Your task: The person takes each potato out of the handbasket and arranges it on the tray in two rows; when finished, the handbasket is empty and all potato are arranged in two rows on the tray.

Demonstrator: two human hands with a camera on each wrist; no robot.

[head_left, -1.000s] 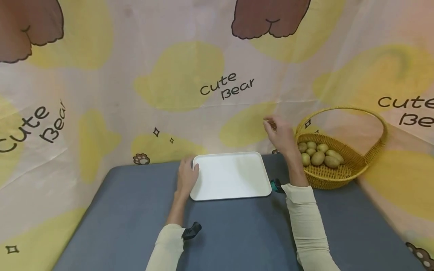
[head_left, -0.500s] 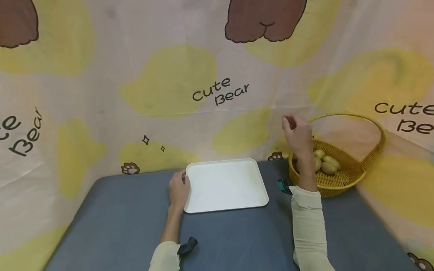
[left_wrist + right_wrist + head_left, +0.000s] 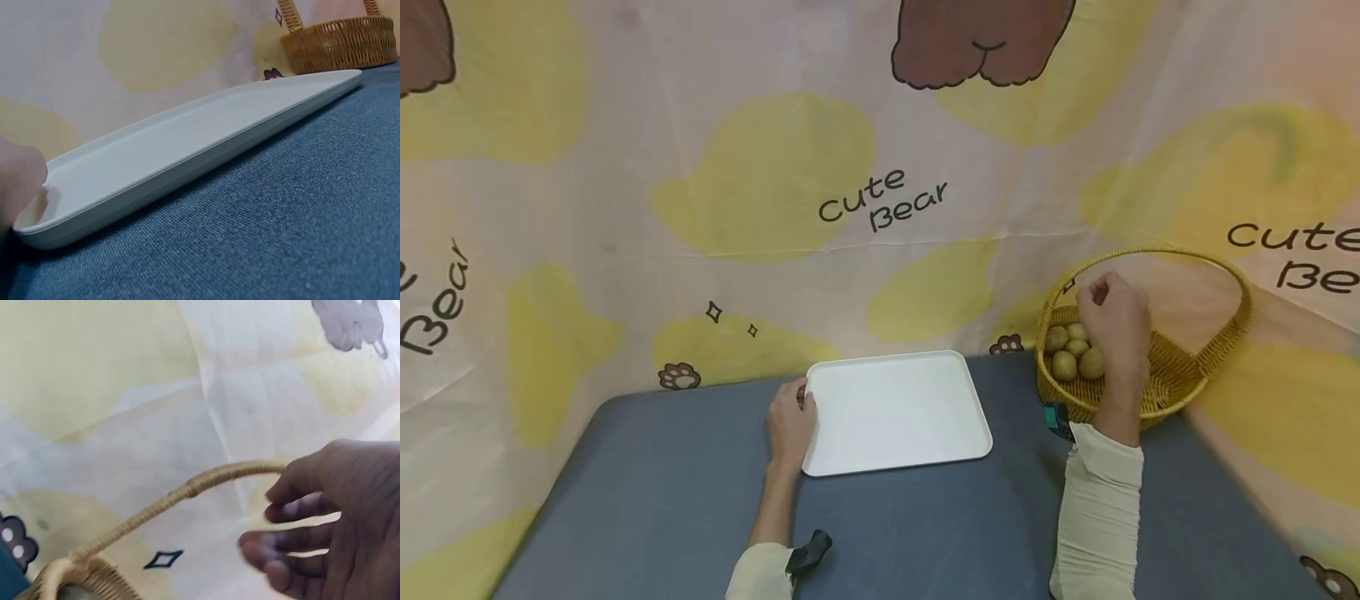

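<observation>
A white rectangular tray (image 3: 898,414) lies flat on the blue-grey table. My left hand (image 3: 791,423) holds its left edge, the thumb (image 3: 22,178) over the rim in the left wrist view; the other fingers are mostly hidden. To the right stands a yellow wicker basket (image 3: 1176,364) with a tall arched handle, holding several small, yellowish-brown potatoes (image 3: 1064,365). My right hand (image 3: 1118,329) hovers over the basket and covers part of its contents. In the right wrist view its fingers (image 3: 300,540) are loosely bent, with nothing between them and the handle (image 3: 162,503) behind.
Behind the table (image 3: 685,492) hangs a printed cloth (image 3: 760,175) with bear drawings and lettering. The basket stands near the table's back right corner, a short gap from the tray. Small dark camera mounts (image 3: 809,552) sit at both wrists.
My right hand has moved right and slightly down, from beside the basket to over it. The left hand has closed in on the tray's edge. The head view has shifted a little.
</observation>
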